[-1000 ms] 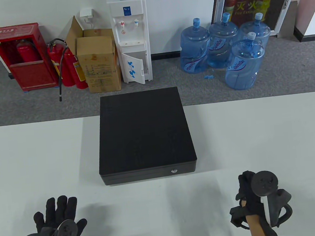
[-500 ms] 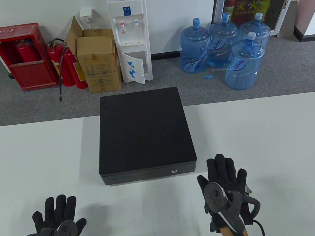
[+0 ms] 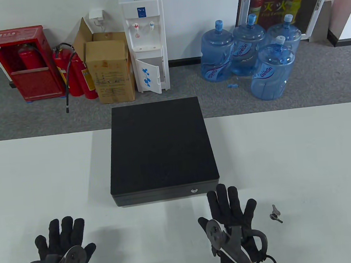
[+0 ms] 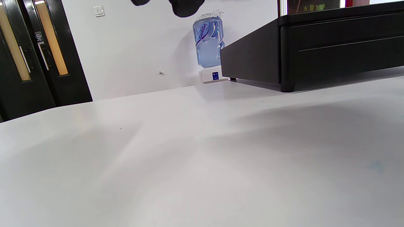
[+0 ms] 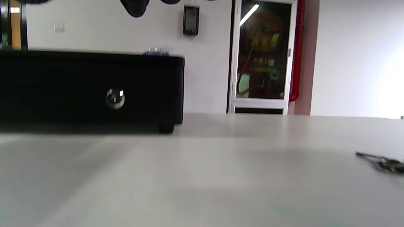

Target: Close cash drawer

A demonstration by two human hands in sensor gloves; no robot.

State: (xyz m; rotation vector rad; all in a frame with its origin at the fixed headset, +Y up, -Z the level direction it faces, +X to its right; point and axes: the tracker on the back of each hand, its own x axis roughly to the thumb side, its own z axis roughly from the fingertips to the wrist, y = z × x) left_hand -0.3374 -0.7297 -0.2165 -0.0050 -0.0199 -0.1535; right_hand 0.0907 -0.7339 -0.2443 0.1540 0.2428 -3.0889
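The black cash drawer [image 3: 161, 148] stands in the middle of the white table [image 3: 305, 156], its front panel flush with the case and its round lock [image 3: 194, 191] facing me. It also shows in the left wrist view [image 4: 331, 44] and the right wrist view [image 5: 91, 88]. My left hand [image 3: 60, 241] lies flat and open at the near left, apart from the drawer. My right hand [image 3: 228, 211] lies flat with fingers spread, fingertips just short of the drawer's front right corner, holding nothing. A small key [image 3: 275, 214] lies on the table to its right.
The key also shows at the right edge of the right wrist view [image 5: 382, 162]. Beyond the table's far edge stand a water dispenser [image 3: 144, 38], water bottles [image 3: 248, 53], a cardboard box [image 3: 110, 69] and fire extinguishers [image 3: 73, 73] on the floor.
My right hand turned palm down, opened, and moved left toward the drawer's front right corner. The key now lies on the table where that hand was. My left hand has barely moved.
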